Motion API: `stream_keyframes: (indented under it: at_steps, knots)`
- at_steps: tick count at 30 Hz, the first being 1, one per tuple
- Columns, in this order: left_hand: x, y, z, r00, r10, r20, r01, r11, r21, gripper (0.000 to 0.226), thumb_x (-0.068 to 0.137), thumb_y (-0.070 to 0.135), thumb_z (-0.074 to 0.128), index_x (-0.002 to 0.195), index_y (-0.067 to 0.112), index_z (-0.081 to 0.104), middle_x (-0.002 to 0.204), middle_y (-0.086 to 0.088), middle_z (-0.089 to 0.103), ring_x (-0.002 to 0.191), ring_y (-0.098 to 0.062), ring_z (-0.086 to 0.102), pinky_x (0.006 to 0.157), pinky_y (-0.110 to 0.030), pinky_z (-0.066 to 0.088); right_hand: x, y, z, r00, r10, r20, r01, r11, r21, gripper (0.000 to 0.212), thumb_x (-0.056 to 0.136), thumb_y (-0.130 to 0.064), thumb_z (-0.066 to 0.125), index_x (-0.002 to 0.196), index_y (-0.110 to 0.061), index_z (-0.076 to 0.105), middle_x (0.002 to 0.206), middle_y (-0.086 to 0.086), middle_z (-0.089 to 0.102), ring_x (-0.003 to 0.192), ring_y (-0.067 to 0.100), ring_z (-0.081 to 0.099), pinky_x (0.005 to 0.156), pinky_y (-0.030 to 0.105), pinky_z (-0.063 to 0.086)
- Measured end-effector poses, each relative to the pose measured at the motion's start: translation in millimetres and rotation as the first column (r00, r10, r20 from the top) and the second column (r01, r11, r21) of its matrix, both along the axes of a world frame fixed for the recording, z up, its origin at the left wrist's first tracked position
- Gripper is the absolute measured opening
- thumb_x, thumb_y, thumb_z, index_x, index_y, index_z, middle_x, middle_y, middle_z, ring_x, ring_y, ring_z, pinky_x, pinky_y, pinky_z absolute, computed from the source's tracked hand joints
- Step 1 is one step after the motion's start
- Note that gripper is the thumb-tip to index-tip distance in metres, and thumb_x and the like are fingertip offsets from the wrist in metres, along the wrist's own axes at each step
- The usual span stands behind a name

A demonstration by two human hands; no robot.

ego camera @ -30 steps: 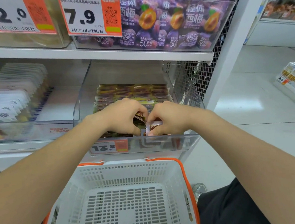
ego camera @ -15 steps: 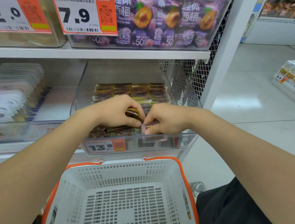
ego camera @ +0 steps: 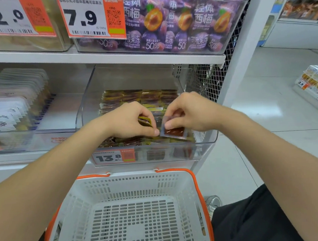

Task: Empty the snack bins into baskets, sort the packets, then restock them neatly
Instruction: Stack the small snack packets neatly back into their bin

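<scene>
A clear plastic snack bin (ego camera: 206, 147) on the lower shelf holds rows of small brown and yellow packets (ego camera: 143, 97). My left hand (ego camera: 127, 121) grips a small bunch of yellow-edged packets (ego camera: 145, 122) over the bin. My right hand (ego camera: 188, 112) pinches a clear packet with a red-brown filling (ego camera: 174, 132) just above the bin's front. Below the bin stands a white basket (ego camera: 132, 181) with an orange rim, and nothing lies in it.
A bin of purple prune jelly pouches (ego camera: 175, 24) sits on the shelf above. White packets (ego camera: 10, 105) fill the bin to the left. A wire mesh panel (ego camera: 208, 80) closes the shelf's right side. Another low shelf (ego camera: 315, 87) stands across the tiled aisle.
Both hands have lifted out of the packet pile. The right hand now holds one red-brown packet up clear of the others, and the left hand has raised its bunch.
</scene>
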State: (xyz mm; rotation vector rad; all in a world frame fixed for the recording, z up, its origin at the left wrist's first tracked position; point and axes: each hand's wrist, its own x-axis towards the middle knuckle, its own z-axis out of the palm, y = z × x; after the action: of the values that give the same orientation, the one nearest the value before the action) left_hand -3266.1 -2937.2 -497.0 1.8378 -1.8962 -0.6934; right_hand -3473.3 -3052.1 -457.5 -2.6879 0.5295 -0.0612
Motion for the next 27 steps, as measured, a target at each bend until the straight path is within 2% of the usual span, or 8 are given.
stream_keyframes:
  at_steps: [3, 8, 12, 15, 18, 20, 24, 27]
  knots:
    - [-15, -3, -4, 0.999, 0.001, 0.034, 0.000, 0.999, -0.036, 0.025, 0.074, 0.060, 0.086, 0.085, 0.038, 0.079, 0.090, 0.017, 0.076, 0.091, -0.002, 0.068, 0.090, -0.030, 0.053, -14, -5, 3, 0.992, -0.011, -0.125, 0.016, 0.999, 0.045, 0.013, 0.083, -0.040, 0.088, 0.091, -0.032, 0.083, 0.071, -0.010, 0.074, 0.067, 0.005, 0.067, 0.066, 0.019, 0.051]
    - [-21, -5, -6, 0.985, -0.004, 0.175, 0.000, 1.000, 0.021, 0.017, 0.073, 0.043, 0.093, 0.078, 0.035, 0.078, 0.082, 0.020, 0.074, 0.088, -0.003, 0.065, 0.083, -0.026, 0.047, -19, -2, -5, 0.930, 0.015, -0.367, -0.007, 1.000, 0.023, 0.014, 0.092, -0.019, 0.080, 0.103, -0.026, 0.083, 0.072, -0.017, 0.073, 0.065, -0.006, 0.067, 0.070, 0.017, 0.055]
    - [-19, -4, 0, 0.976, -0.052, 0.213, 0.021, 0.989, 0.144, 0.013, 0.080, 0.021, 0.087, 0.075, 0.030, 0.078, 0.078, 0.018, 0.075, 0.080, 0.001, 0.067, 0.080, -0.021, 0.047, -9, 3, -12, 0.937, -0.024, -0.349, 0.001, 0.998, -0.068, 0.019, 0.077, -0.009, 0.083, 0.066, -0.024, 0.078, 0.058, -0.018, 0.069, 0.059, -0.003, 0.065, 0.079, 0.035, 0.062]
    - [-20, 0, 3, 0.973, -0.077, 0.217, 0.046, 0.988, 0.145, 0.010, 0.081, 0.036, 0.088, 0.081, 0.034, 0.078, 0.084, 0.020, 0.075, 0.086, 0.000, 0.066, 0.096, -0.026, 0.044, -1, 5, -23, 0.936, -0.092, -0.340, 0.029, 0.982, -0.185, 0.017, 0.067, -0.007, 0.059, 0.053, -0.017, 0.062, 0.058, -0.005, 0.066, 0.056, 0.011, 0.063, 0.076, 0.046, 0.062]
    - [-19, 6, 12, 0.988, -0.064, 0.138, 0.046, 0.991, 0.129, 0.015, 0.088, 0.032, 0.081, 0.098, 0.042, 0.076, 0.107, 0.026, 0.071, 0.096, 0.004, 0.065, 0.094, -0.028, 0.051, -2, 2, -22, 0.888, -0.206, -0.411, 0.105, 0.961, -0.255, 0.049, 0.067, -0.031, 0.097, 0.065, -0.016, 0.051, 0.070, 0.003, 0.059, 0.072, 0.028, 0.063, 0.070, 0.044, 0.061]
    - [-24, 9, 18, 0.999, -0.020, 0.048, 0.016, 0.996, 0.083, 0.030, 0.093, 0.020, 0.067, 0.109, 0.045, 0.072, 0.122, 0.021, 0.067, 0.087, 0.004, 0.068, 0.084, -0.030, 0.055, -3, 6, -21, 0.880, -0.201, -0.430, 0.100, 0.964, -0.246, 0.055, 0.063, -0.046, 0.099, 0.070, -0.017, 0.053, 0.076, 0.004, 0.062, 0.079, 0.029, 0.064, 0.073, 0.045, 0.062]
    - [-39, 15, 16, 0.968, 0.094, -0.231, -0.059, 0.986, 0.154, 0.034, 0.104, 0.017, 0.058, 0.131, 0.033, 0.047, 0.106, -0.006, 0.073, 0.082, -0.012, 0.076, 0.079, -0.040, 0.064, -8, 5, -7, 0.919, -0.246, -0.306, 0.184, 0.958, -0.219, 0.049, 0.063, -0.057, 0.095, 0.080, -0.017, 0.073, 0.078, -0.001, 0.070, 0.082, 0.021, 0.065, 0.078, 0.042, 0.060]
    - [-35, 11, 10, 0.986, 0.149, -0.078, -0.144, 0.987, 0.064, 0.034, 0.096, 0.037, 0.073, 0.118, 0.034, 0.047, 0.109, 0.003, 0.069, 0.088, -0.014, 0.068, 0.080, -0.042, 0.058, -19, 8, 11, 0.967, -0.243, -0.083, 0.238, 0.969, -0.070, 0.055, 0.072, -0.052, 0.090, 0.118, -0.028, 0.071, 0.093, -0.010, 0.072, 0.086, 0.012, 0.070, 0.090, 0.038, 0.058]
